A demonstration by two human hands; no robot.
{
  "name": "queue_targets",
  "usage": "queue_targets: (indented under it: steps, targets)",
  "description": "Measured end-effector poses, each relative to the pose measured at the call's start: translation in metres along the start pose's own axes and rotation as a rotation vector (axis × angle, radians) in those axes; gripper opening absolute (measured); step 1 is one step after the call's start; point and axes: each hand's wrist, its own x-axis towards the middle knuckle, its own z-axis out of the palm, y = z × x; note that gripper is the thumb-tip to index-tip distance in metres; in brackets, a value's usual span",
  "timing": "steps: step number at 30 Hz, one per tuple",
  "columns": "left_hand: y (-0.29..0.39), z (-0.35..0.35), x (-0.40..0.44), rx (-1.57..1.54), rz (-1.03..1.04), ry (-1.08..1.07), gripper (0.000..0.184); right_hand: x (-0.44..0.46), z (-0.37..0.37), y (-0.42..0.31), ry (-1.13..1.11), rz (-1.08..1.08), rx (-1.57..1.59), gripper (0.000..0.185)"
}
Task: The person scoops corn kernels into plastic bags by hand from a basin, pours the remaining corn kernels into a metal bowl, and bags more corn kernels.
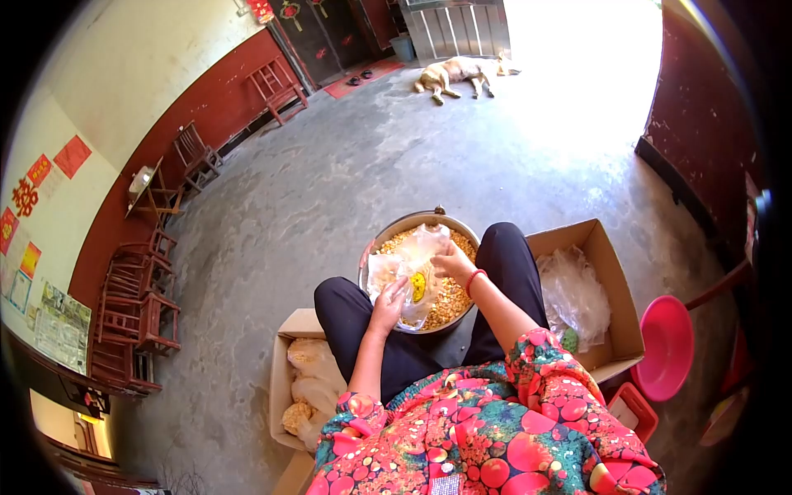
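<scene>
A clear plastic bag with a yellow printed patch is spread between my hands, above a round metal pot. Yellow-orange pieces that look like corn kernels fill the pot, which stands between my knees. My left hand grips the bag's near left side, fingers pressed against the plastic. On the other side, my right hand, with a red band at the wrist, has its fingers closed on the bag's edge. How much the bag contains is hard to make out.
To my left, a cardboard box holds filled clear bags. Another box at my right contains crumpled plastic bags, beside a pink basin. A dog lies near the doorway; wooden chairs line the left wall.
</scene>
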Motion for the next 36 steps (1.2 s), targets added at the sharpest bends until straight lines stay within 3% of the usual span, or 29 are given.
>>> queue_targets:
  steps: [3,5,7,11,13,15,21,25,28,31,33,35,36]
  targets:
    - [0.004,0.005,0.001,0.017,0.052,0.093,0.046,0.008,-0.022,0.038,0.167,0.011,-0.410,0.046]
    - [0.004,0.004,0.001,0.068,0.125,0.228,0.052,-0.012,-0.032,0.053,0.108,-0.192,-0.988,0.047]
    - [0.012,0.004,0.000,-0.025,0.109,0.250,0.060,-0.033,-0.013,0.049,0.206,-0.074,-1.252,0.045]
    - [0.008,-0.003,-0.001,0.077,0.317,0.458,0.072,-0.046,0.000,0.055,0.181,-0.137,-1.361,0.033]
    - [0.011,-0.004,-0.003,0.015,0.285,0.680,0.075,-0.049,0.001,0.049,0.155,-0.081,-1.323,0.042]
    - [0.010,-0.005,-0.003,0.007,0.281,0.674,0.078,-0.050,0.001,0.047,0.159,-0.098,-1.326,0.042]
    - [0.027,0.019,-0.008,0.437,0.270,0.288,0.077,-0.060,0.006,0.035,-0.042,-0.080,-1.454,0.055]
    - [0.026,0.028,-0.011,0.464,0.254,0.202,0.081,-0.055,0.004,0.040,-0.129,-0.186,-1.497,0.046]
    - [0.028,0.027,-0.012,0.503,0.261,0.211,0.088,-0.060,0.008,0.030,-0.171,-0.112,-1.497,0.037]
    - [0.026,0.027,-0.011,0.471,0.239,0.203,0.090,-0.041,-0.003,0.054,-0.089,-0.125,-1.473,0.027]
    - [0.023,0.027,-0.011,0.412,0.203,0.177,0.091,-0.036,-0.006,0.052,-0.061,-0.093,-1.389,0.021]
    - [0.023,0.029,-0.012,0.564,0.269,0.181,0.091,-0.035,-0.010,0.048,0.109,-0.099,-0.726,0.017]
    - [0.020,0.029,-0.011,0.564,0.270,0.179,0.091,-0.033,-0.012,0.043,0.110,-0.100,-0.726,0.017]
